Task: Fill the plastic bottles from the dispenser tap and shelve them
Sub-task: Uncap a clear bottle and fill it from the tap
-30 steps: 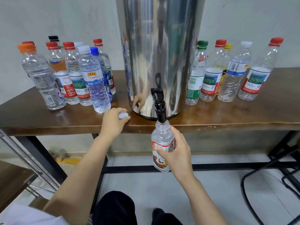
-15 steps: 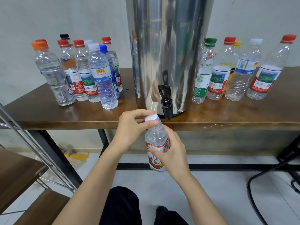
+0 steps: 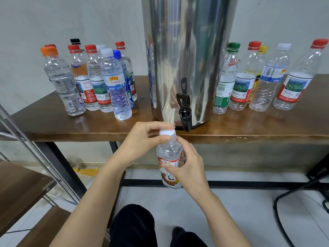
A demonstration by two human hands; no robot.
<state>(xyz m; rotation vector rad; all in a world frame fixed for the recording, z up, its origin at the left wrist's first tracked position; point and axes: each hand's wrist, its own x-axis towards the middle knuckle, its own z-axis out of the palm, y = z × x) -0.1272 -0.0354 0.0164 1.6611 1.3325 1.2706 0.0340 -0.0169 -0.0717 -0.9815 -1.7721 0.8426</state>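
Note:
A small clear bottle [image 3: 169,157] with a red and orange label is held upright below the table edge, full of water. My right hand [image 3: 188,168] grips its body around the label. My left hand [image 3: 147,138] pinches the white cap [image 3: 167,133] sitting on the bottle's neck. The steel dispenser [image 3: 188,56] stands on the wooden table [image 3: 249,129], and its black tap [image 3: 185,113] hangs just above and right of the cap.
Several capped filled bottles [image 3: 114,86] cluster at the table's left. Several emptier capped bottles [image 3: 263,81] stand to the right of the dispenser. A wooden shelf unit [image 3: 19,189] with metal posts is at lower left. Black chair legs [image 3: 302,193] are at lower right.
My left hand picked the white cap off the table and brought it onto the bottle. My right hand moved the bottle down and left, away from the tap.

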